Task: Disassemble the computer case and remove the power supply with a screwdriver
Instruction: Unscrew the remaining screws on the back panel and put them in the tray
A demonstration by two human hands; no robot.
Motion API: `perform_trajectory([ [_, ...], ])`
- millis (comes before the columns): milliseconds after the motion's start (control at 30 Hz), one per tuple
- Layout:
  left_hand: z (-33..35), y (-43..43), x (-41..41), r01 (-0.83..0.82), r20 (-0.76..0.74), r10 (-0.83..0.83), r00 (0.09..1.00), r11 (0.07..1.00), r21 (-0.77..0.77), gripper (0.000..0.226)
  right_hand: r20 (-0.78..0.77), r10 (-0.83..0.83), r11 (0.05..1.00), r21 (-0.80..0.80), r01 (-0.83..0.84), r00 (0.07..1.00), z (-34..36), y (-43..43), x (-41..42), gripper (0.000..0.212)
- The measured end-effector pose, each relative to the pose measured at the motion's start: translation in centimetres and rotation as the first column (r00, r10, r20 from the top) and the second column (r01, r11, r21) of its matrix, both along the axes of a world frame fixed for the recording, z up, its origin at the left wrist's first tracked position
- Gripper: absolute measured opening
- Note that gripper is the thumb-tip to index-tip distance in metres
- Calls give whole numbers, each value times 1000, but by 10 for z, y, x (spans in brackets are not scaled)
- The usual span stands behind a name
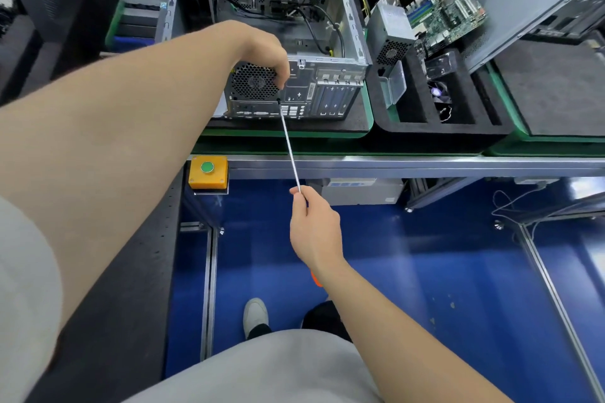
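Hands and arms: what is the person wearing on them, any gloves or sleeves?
No gloves on the left hand or the right hand, and no watch, band or ring shows. Both forearms are uncovered. A light grey short sleeve covers the left upper arm, matching the grey shirt below.

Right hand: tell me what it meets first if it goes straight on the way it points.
The right hand points along the screwdriver, so it would likely first meet the computer case rear panel beside the fan grille, under the left hand.
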State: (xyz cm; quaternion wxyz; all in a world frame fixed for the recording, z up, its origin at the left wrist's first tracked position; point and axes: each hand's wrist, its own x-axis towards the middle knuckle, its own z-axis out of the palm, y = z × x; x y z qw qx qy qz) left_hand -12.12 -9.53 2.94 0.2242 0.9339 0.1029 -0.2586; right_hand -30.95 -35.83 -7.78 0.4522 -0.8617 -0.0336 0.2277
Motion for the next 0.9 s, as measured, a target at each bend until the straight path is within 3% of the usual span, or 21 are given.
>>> perform_trajectory([
  [67, 0, 0, 0, -2, 5, 2, 1000, 1000, -4, 27, -233, -69, 994, 67, 86, 970, 4, -2, 6, 28],
  [100, -1, 0, 0, -2, 9, 2, 1000, 1000, -7, 25, -397, -99, 978, 129, 163, 912, 7, -4, 9, 29],
  [133, -1, 1, 0, -1, 17, 1, 1000, 1000, -11, 23, -528, -79, 959, 190, 208, 846, 11, -8, 12, 29],
  [200, -2, 1, 0, 0, 35, 0, 999, 1000, -18, 18, -643, 94, 914, 358, 190, 760, 16, -16, 15, 20],
  [300, -2, 1, 0, -11, 38, 12, 999, 1000, -24, 15, -609, 366, 774, 619, 133, 704, 18, -28, 17, 17],
  [400, -2, 1, 0, -15, 40, 16, 999, 1000, -21, 16, -570, 503, 653, 743, 147, 649, 16, -33, 16, 20],
  [533, -2, 0, -1, -12, 47, 13, 999, 1000, -14, 15, -561, 562, 615, 775, 146, 608, 7, -29, 6, 20],
  [600, -2, 1, 0, -14, 45, 15, 999, 1000, -15, 16, -609, 509, 574, 767, 287, 608, 2, -24, 1, 21],
  [667, -2, 0, -1, -21, 40, 22, 999, 1000, -18, 17, -647, 427, 584, 731, 354, 632, -1, -20, -2, 21],
  [767, -1, 0, -1, -17, 37, 17, 999, 1000, -20, 16, -519, 224, 809, 571, 140, 825, -3, -16, -5, 22],
  [833, -1, -1, 0, -16, 36, 17, 999, 1000, -26, 16, -218, 83, 969, 246, -27, 972, -3, -15, -7, 26],
  [900, -1, -1, 0, -10, 37, 11, 999, 1000, -25, 14, 127, 125, 973, -208, -97, 984, -8, -17, -5, 28],
])
